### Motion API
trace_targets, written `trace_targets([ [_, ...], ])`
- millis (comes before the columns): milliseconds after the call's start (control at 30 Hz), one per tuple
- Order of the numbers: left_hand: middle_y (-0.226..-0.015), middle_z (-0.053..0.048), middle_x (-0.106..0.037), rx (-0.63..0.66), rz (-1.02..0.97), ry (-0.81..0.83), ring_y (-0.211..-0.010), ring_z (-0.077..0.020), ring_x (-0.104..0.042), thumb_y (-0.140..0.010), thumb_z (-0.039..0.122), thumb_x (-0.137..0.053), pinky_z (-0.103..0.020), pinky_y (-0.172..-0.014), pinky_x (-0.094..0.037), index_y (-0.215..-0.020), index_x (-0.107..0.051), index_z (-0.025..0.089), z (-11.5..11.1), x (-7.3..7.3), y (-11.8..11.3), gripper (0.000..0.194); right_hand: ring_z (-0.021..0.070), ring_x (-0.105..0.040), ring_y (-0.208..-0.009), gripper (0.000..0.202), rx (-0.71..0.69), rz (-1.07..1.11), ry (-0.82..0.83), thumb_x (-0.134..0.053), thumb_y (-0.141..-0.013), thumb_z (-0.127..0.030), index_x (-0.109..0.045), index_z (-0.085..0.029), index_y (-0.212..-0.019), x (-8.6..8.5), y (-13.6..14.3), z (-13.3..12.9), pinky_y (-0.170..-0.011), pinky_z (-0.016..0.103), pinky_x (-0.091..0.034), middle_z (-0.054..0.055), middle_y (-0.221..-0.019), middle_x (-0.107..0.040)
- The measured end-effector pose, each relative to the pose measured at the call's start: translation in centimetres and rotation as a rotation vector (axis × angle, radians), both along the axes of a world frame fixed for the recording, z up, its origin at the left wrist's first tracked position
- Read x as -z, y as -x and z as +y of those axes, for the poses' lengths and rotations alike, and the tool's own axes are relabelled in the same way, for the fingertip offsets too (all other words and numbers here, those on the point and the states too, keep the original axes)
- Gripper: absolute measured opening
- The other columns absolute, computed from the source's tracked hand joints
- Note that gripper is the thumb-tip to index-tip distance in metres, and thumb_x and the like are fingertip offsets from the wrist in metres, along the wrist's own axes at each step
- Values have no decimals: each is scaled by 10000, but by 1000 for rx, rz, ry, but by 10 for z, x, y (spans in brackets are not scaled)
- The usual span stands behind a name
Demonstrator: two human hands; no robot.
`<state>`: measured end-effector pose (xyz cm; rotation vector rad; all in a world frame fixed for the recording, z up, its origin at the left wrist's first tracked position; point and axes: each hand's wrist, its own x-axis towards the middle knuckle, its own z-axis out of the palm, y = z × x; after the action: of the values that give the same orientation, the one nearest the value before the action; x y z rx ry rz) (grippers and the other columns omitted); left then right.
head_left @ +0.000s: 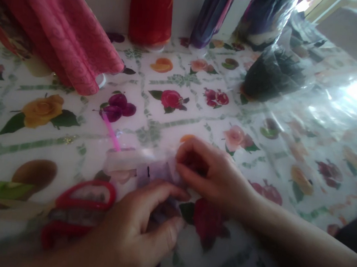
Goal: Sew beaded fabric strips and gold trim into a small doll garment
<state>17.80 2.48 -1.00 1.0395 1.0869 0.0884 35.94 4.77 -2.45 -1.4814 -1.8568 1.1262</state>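
Observation:
My right hand [212,173] is closed in a pinch at the right end of a thin, pale, partly see-through strip [153,171] that has a short dark mark on it. My left hand [146,228] curls over the near side of the same strip, thumb and fingers bent round part of it. The strip lies low, on or just above the table, and its near part is hidden by my left fingers. Red-handled scissors [82,195] lie beside my left hand, their blades pointing left. A thin pink stick [111,131] lies just beyond the strip.
The table has a glossy cloth [153,131] printed with fruit and roses. Along the back stand a leaning pink patterned roll [64,32], a red cylinder [151,11] and a purple roll [211,16]. At the back right sits a dark bundle in clear plastic [272,71].

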Motion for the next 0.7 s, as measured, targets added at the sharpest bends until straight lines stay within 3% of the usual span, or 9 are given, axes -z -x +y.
trace_targets([
  [700, -846, -41, -695, -21, 10, -33, -679, -178, -657, -851, 405, -551, -251, -531, -464, -1100, -600, 208, 0, 0, -1, 321, 61, -553, -680, 106, -15, -21, -76, -573, -817, -58, -579, -158, -849, -1, 1, -2, -627, 187, -485, 2, -903, -532],
])
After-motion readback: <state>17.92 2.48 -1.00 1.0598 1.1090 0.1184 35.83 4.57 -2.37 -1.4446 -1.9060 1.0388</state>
